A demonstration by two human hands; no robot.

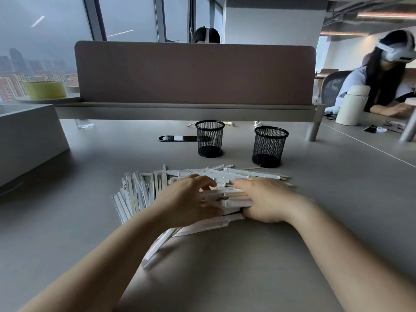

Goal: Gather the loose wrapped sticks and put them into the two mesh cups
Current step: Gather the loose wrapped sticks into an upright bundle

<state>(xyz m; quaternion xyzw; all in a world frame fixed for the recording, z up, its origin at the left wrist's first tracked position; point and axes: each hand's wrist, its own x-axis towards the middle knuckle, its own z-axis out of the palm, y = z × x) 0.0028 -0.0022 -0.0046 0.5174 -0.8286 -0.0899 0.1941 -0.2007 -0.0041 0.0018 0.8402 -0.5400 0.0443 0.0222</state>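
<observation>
White paper-wrapped sticks (pixel 144 194) lie heaped flat before two upright, empty black mesh cups (pixel 210 138)

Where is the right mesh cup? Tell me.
Head view, right of centre: right mesh cup stands beyond the stick pile, right of the other cup.

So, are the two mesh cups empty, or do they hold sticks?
Empty, both. Nothing rises above the rim of the left cup or the right cup, and the mesh shows only dark bases.
</observation>
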